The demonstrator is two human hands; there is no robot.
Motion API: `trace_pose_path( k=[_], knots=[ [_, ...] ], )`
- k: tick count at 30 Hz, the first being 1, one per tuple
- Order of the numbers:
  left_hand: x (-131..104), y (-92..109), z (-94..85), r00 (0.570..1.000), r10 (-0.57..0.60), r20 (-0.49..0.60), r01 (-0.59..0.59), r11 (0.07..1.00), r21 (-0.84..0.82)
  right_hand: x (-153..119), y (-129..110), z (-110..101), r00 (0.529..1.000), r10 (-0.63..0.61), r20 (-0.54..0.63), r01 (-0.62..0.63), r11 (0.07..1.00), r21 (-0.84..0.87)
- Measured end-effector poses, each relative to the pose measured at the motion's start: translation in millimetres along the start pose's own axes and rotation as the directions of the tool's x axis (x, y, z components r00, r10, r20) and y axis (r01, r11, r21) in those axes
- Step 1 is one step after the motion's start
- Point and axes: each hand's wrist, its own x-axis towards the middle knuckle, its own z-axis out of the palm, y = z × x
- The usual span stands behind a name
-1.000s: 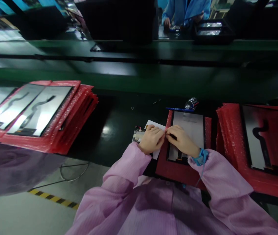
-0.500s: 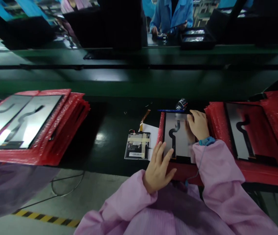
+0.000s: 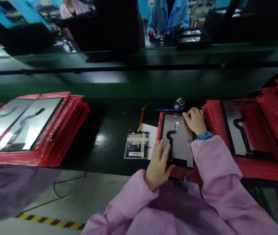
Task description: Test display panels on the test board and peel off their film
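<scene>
A display panel [image 3: 181, 140] with a grey back and a curved black ribbon cable [image 3: 170, 133] lies on a red bubble-wrap sheet [image 3: 160, 125] in front of me. My left hand [image 3: 159, 166] rests over the panel's lower left edge, fingers spread. At the panel's upper right corner is my right hand [image 3: 195, 121], its fingers bent and pinched at the edge; the fingertips are partly hidden. A blue cord runs from the blue band [image 3: 205, 135] on my right wrist. Left of the panel is a small circuit assembly [image 3: 137, 145] with tape strips and an orange flex cable [image 3: 141, 119], partly over a white sheet [image 3: 152, 130].
Stacks of red bubble wrap [image 3: 55, 130] with display panels stand at left and right [image 3: 254, 130]. A blue pen [image 3: 168, 110] and a shiny crumpled item [image 3: 179, 103] lie behind the panel. Across the divider, a person in blue [image 3: 169, 16] works beside a black tray [image 3: 194, 44].
My right hand has gone from lying flatter along the panel's right edge to bent fingers at its upper corner. The panel has turned slightly. My left hand stays near the lower left edge.
</scene>
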Motion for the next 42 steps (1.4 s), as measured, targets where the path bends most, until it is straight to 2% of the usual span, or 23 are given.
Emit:
trace_pose_path(
  k=[3, 7, 10, 12, 15, 17, 18, 20, 21, 22, 25, 27, 29, 30, 31, 32, 34, 35, 37, 39, 41, 42],
  knots=[
    [0.5, -1.2, -1.0, 1.000, -0.005, 0.006, 0.006, 0.998, -0.058, 1.8, 0.7, -6.1, 0.999, 0.034, 0.001, -0.034, 0.998, 0.059],
    [0.4, -2.5, -3.3, 1.000, 0.014, 0.007, -0.014, 0.996, -0.091, -0.3, 0.4, -20.1, 0.994, 0.112, 0.012, -0.112, 0.969, 0.220],
    [0.4, -2.5, -5.0, 0.999, -0.033, -0.011, 0.031, 0.996, -0.086, -8.3, -3.7, -34.6, 0.992, 0.115, -0.051, -0.091, 0.933, 0.348],
    [0.4, -2.6, -5.7, 0.995, -0.095, -0.033, 0.091, 0.991, -0.099, -17.5, -9.9, -46.0, 0.985, 0.124, -0.116, -0.047, 0.857, 0.514],
    [0.5, -3.1, -6.7, 0.984, -0.164, -0.065, 0.147, 0.966, -0.215, -32.6, -21.3, -63.4, 0.957, 0.196, -0.215, 0.065, 0.576, 0.815],
    [1.5, -2.9, -9.2, 0.969, -0.234, -0.083, 0.174, 0.879, -0.443, -39.1, -27.4, -72.4, 0.936, 0.224, -0.273, 0.157, 0.428, 0.890],
    [2.5, -2.4, -11.6, 0.954, -0.290, -0.070, 0.194, 0.781, -0.594, -40.6, -29.5, -75.5, 0.928, 0.232, -0.292, 0.188, 0.384, 0.904],
    [5.0, -0.6, -19.6, 0.925, -0.379, 0.040, 0.245, 0.512, -0.824, -40.8, -32.4, -78.0, 0.921, 0.259, -0.291, 0.197, 0.335, 0.921],
    [6.2, 0.5, -25.2, 0.919, -0.379, 0.111, 0.272, 0.403, -0.874, -40.0, -33.6, -77.4, 0.920, 0.283, -0.272, 0.174, 0.326, 0.929],
    [7.1, 1.7, -31.5, 0.922, -0.349, 0.166, 0.293, 0.351, -0.889, -39.2, -34.8, -75.6, 0.920, 0.309, -0.241, 0.141, 0.314, 0.939],
    [4.9, 3.3, -53.0, 0.956, -0.218, 0.198, 0.272, 0.396, -0.877, -39.7, -40.1, -64.8, 0.933, 0.338, -0.124, 0.018, 0.301, 0.953],
    [-2.4, -0.3, -68.5, 0.956, -0.225, 0.187, 0.260, 0.356, -0.898, -43.4, -44.2, -54.5, 0.947, 0.314, -0.062, -0.039, 0.305, 0.951],
    [-14.5, -10.5, -86.0, 0.911, -0.346, 0.222, 0.306, 0.209, -0.929, -48.5, -47.7, -42.9, 0.973, 0.229, -0.032, -0.052, 0.355, 0.933],
    [-21.8, -18.7, -96.1, 0.863, -0.436, 0.255, 0.338, 0.123, -0.933, -51.0, -49.2, -36.8, 0.987, 0.158, -0.028, -0.040, 0.417, 0.908],
    [-29.3, -29.0, -107.3, 0.791, -0.551, 0.266, 0.352, 0.054, -0.934, -53.1, -50.6, -30.7, 0.997, 0.072, -0.027, -0.013, 0.503, 0.864],
    [-36.5, -41.3, -119.6, 0.691, -0.669, 0.272, 0.365, -0.002, -0.931, -54.5, -52.3, -24.5, 1.000, -0.020, -0.024, 0.031, 0.603, 0.797],
    [-48.3, -71.1, -146.9, 0.497, -0.832, 0.247, 0.385, -0.044, -0.922, -54.9, -57.5, -12.0, 0.982, -0.190, 0.009, 0.145, 0.780, 0.609],
    [-52.3, -87.7, -160.8, 0.434, -0.875, 0.217, 0.402, -0.028, -0.915, -53.5, -61.5, -5.6, 0.964, -0.263, 0.039, 0.208, 0.838, 0.504],
    [-56.4, -121.5, -186.1, 0.392, -0.904, 0.170, 0.432, 0.017, -0.902, -47.3, -72.8, 8.3, 0.904, -0.395, 0.164, 0.343, 0.898, 0.277],
    [-56.1, -152.8, -204.4, 0.385, -0.908, 0.165, 0.460, 0.033, -0.887, -35.8, -87.6, 23.8, 0.820, -0.466, 0.332, 0.469, 0.880, 0.076],
    [-52.8, -178.8, -213.5, 0.423, -0.891, 0.169, 0.527, 0.090, -0.845, -19.5, -103.6, 40.6, 0.771, -0.491, 0.406, 0.531, 0.847, 0.014],
    [-50.4, -189.6, -214.6, 0.458, -0.876, 0.152, 0.566, 0.156, -0.809, -9.9, -111.1, 48.9, 0.761, -0.498, 0.416, 0.546, 0.838, 0.002]
  ],
)
